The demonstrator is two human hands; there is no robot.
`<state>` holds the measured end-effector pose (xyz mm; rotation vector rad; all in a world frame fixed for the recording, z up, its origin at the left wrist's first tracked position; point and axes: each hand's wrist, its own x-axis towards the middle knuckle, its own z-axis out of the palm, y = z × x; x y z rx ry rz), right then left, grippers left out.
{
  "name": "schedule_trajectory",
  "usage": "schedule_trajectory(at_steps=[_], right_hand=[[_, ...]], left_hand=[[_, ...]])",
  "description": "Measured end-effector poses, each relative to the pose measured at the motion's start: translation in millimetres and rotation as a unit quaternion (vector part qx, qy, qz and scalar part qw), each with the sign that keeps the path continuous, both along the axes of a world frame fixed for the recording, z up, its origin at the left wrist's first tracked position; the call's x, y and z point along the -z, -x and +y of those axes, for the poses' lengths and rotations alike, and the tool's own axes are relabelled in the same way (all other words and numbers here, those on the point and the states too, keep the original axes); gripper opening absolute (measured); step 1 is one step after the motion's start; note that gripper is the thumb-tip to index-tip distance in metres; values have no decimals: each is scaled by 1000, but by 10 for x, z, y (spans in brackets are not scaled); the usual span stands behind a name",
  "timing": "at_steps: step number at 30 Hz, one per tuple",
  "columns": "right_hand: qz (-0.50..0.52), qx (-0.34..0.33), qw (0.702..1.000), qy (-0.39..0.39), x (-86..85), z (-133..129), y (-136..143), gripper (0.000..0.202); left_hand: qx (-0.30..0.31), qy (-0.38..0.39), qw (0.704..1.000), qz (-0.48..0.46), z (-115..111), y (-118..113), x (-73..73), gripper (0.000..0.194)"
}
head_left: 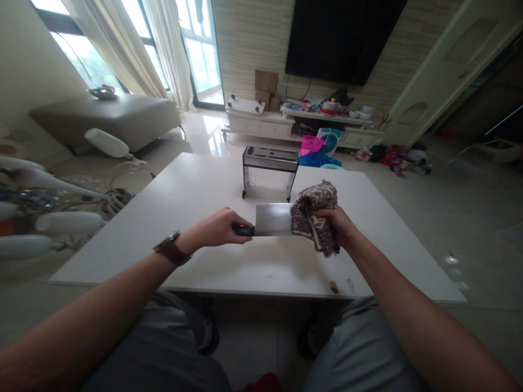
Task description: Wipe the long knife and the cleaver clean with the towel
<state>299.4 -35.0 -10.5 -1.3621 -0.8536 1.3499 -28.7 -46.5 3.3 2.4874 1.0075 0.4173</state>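
Observation:
A cleaver point(273, 219) with a broad steel blade and a black handle is held level above the white table. My left hand point(218, 227), with a watch on its wrist, is closed around the handle. In my right hand point(340, 224) is a bunched brown and cream fluffy cloth point(321, 197). The cloth folds over the right end of the blade and hides that end. Just beyond the blade stands a knife block point(270, 169) with a slotted dark top and clear sides.
On the near edge of the white table point(196, 267) lie a small yellow and black item point(334, 287) and a small clear piece point(350, 285). A pink basket point(311, 145) and blue items are behind the table. White lamp parts point(69, 223) stand to the left.

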Motion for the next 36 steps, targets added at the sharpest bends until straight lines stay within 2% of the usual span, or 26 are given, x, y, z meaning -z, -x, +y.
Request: schedule_trajectory(at_steps=[4,8,11,16,19,23,26,33,36], right_hand=[[-22,-21,998,-46,-127,-6,-132,43],[-54,-101,992,-59,-217,-42,-312,52],[-75,-179,980,-40,-192,-68,-379,56],[-94,-318,943,17,-52,-118,-174,56],[-80,-363,928,24,-16,-152,26,56],[-98,-399,912,15,-18,-167,165,50],[-134,-423,896,6,-33,-137,110,49],[-168,-381,908,43,-156,-46,-418,63],[-200,-392,896,56,-183,-37,-572,70]], left_hand=[[3,-24,1000,9,14,77,-87,24],[21,-37,998,37,-10,116,-136,18],[48,-33,996,62,-59,72,-116,17],[107,-48,989,87,-194,-136,-75,12],[128,-65,983,112,-251,-250,-79,8],[148,-75,976,141,-261,-319,-79,5],[150,-80,973,156,-243,-317,-73,6],[106,-86,983,127,-176,-184,-128,11],[88,-103,981,139,-156,-130,-170,13]])
